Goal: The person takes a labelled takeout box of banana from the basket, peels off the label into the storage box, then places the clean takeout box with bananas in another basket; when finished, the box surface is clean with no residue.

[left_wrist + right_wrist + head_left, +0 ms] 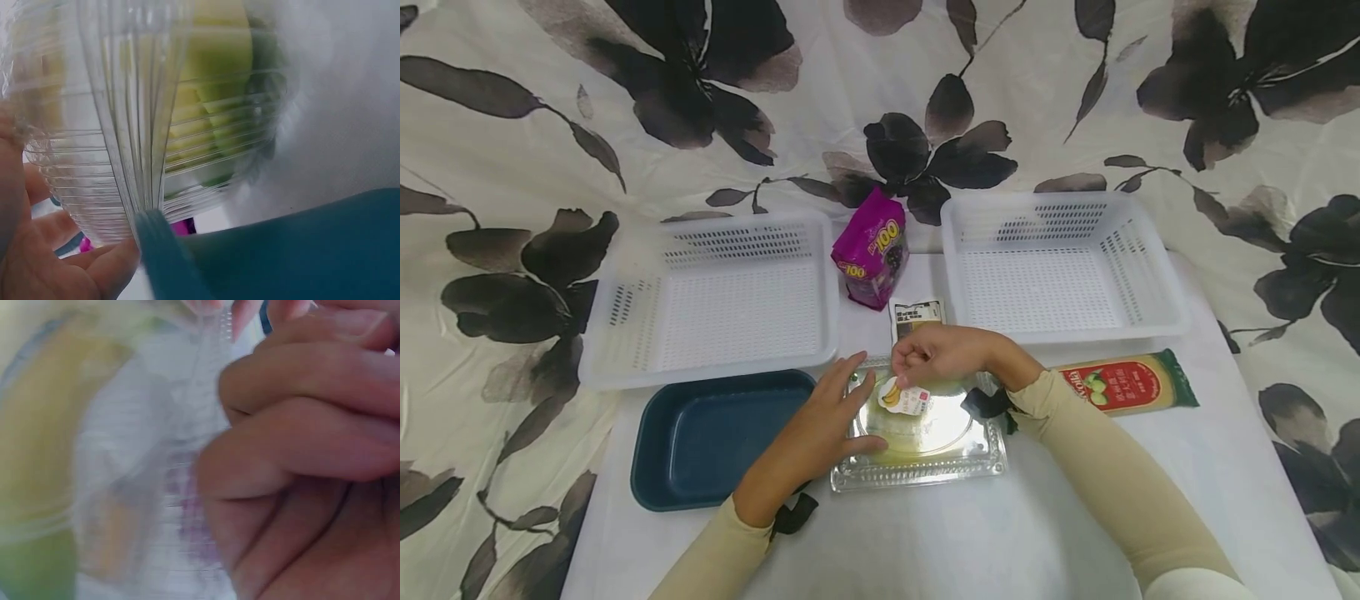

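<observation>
A clear plastic clamshell box [917,471] lies before me, its ridged side [140,125] showing yellow and green contents in the left wrist view. On its lid is a white sticker [913,403] with a banana picture. My left hand [820,429] rests along the box's left side, thumb and fingers spread apart. Over the lid, my right hand [936,354] has its fingers curled and pinches the sticker's upper edge. In the right wrist view the curled fingers [300,431] hide their own tips.
Two white baskets [709,367] [1067,336] stand at the back, a purple packet [872,250] between them. Behind the box lies a small sachet [917,312]. A dark blue tray [715,450] sits left; a red-and-gold pack [1123,383] with a green end lies right.
</observation>
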Action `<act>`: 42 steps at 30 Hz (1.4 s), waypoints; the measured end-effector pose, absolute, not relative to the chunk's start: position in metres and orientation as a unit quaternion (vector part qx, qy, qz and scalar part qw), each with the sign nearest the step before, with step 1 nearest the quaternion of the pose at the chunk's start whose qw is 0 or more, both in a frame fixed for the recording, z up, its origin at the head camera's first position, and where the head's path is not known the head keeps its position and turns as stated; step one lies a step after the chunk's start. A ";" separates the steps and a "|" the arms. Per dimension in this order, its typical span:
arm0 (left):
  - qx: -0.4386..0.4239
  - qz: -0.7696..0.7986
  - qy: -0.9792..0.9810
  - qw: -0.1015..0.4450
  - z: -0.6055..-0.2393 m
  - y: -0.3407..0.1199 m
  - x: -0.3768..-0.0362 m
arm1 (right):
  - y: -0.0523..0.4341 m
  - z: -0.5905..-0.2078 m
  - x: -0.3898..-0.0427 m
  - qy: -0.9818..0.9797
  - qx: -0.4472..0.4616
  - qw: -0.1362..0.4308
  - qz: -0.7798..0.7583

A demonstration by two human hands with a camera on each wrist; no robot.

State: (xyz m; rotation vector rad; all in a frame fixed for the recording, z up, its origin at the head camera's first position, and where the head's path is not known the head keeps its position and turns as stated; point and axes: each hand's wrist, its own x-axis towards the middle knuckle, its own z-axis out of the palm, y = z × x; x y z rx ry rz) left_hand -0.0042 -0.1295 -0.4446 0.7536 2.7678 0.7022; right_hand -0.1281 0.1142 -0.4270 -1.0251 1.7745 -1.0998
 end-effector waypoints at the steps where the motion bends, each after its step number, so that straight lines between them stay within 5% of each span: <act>1: 0.254 0.238 0.933 0.090 -0.445 -0.130 -0.004 | 0.113 -0.426 -0.128 0.703 -0.413 0.393 -0.426; 19: 0.229 0.309 0.922 0.047 -0.434 -0.155 0.008 | 0.079 -0.397 -0.128 0.708 -0.413 0.380 -0.430; 26: 0.181 0.315 0.928 -0.078 -0.409 -0.200 0.021 | 0.051 -0.389 -0.129 0.721 -0.430 0.315 -0.443; 31: 0.117 0.320 0.928 -0.148 -0.405 -0.244 0.032 | 0.024 -0.388 -0.129 0.722 -0.435 0.331 -0.424; 37: 0.027 0.300 0.935 -0.190 -0.408 -0.295 0.046 | -0.010 -0.394 -0.125 0.718 -0.426 0.370 -0.408; 42: -0.039 0.298 0.939 -0.170 -0.422 -0.331 0.055 | -0.040 -0.398 -0.119 0.716 -0.432 0.376 -0.400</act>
